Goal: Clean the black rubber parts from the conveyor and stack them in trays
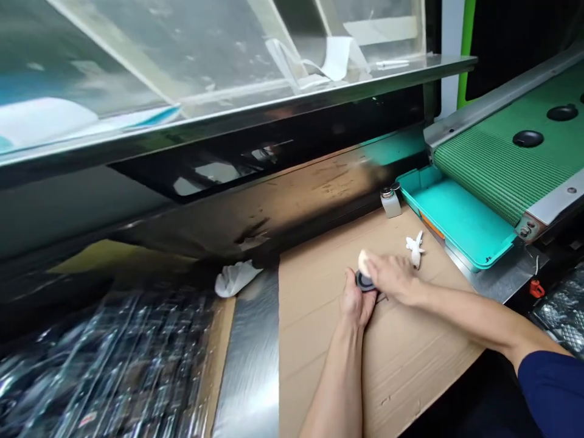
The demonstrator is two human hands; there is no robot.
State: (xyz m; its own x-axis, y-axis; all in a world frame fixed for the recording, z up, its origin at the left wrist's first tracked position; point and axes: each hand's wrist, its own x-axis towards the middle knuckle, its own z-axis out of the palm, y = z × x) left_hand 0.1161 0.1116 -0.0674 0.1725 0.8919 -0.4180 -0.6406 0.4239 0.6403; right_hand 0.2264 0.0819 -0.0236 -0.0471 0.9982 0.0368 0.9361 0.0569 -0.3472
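Observation:
My left hand (354, 304) is closed around a small round dark disc (364, 281) with a ring-shaped face, held above the cardboard sheet (319, 347). My right hand (393, 275), slightly blurred, grips a pale wad (364, 260), maybe cloth or a sponge, over the disc's upper edge. Whether the wad touches the disc is hard to tell. A crumpled white scrap (415, 248) lies on the cardboard just beyond my right hand. Farther back stands a small whitish bottle (391, 202) with a metal top.
At the right, a green conveyor belt (497, 170) carries black round parts (528, 139), its end above a turquoise tray (460, 213). A metal shelf (292, 100) overhangs the back. Clear-wrapped items (114, 365) fill the left, near a crumpled white cloth (235, 278).

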